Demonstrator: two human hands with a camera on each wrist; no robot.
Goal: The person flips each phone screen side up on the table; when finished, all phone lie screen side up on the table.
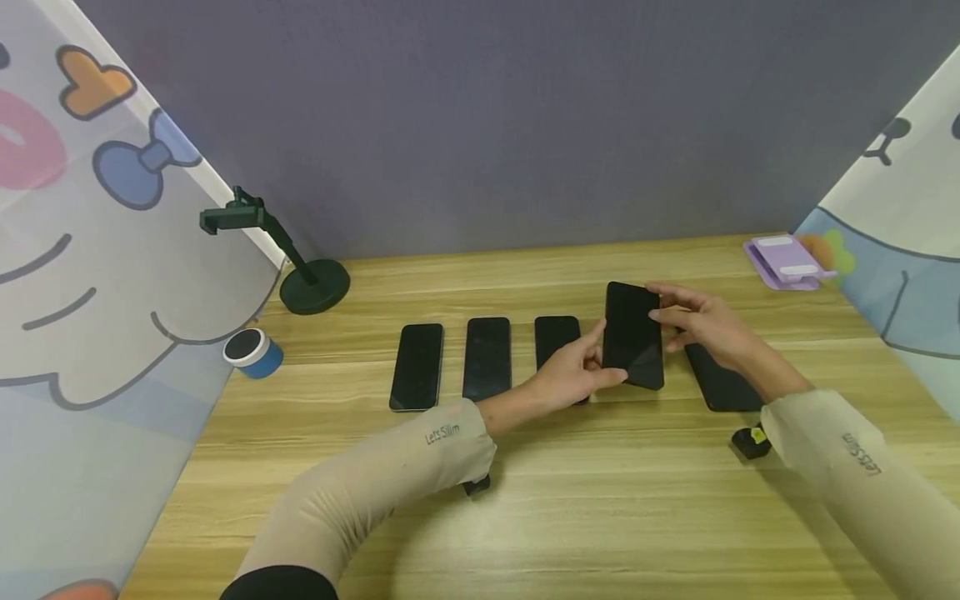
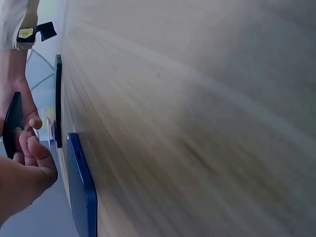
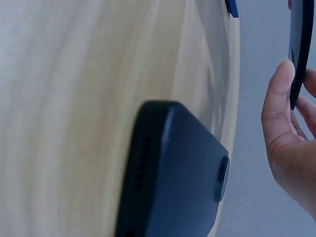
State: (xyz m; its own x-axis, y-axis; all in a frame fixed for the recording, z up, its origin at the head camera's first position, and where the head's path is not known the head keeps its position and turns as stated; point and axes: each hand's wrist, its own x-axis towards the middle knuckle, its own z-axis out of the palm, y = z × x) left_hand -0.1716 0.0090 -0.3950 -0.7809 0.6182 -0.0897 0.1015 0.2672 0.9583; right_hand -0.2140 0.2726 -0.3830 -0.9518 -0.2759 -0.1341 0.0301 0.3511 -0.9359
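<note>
A dark smartphone is held up over the table between both hands, its black screen toward the head camera. My left hand grips its lower left edge, thumb across the front. At its right edge my right hand pinches it, the thumb on one face and fingers behind, as the right wrist view shows. Under the right forearm lies another phone, face down, its camera bump visible from the right wrist. Partly covered by the left hand is a phone with a blue edge in the left wrist view.
Two more phones lie in the row to the left. A dark green phone stand rises at the back left, near a blue-and-white jar. A folded purple stand lies at the back right, beside the patterned side panel.
</note>
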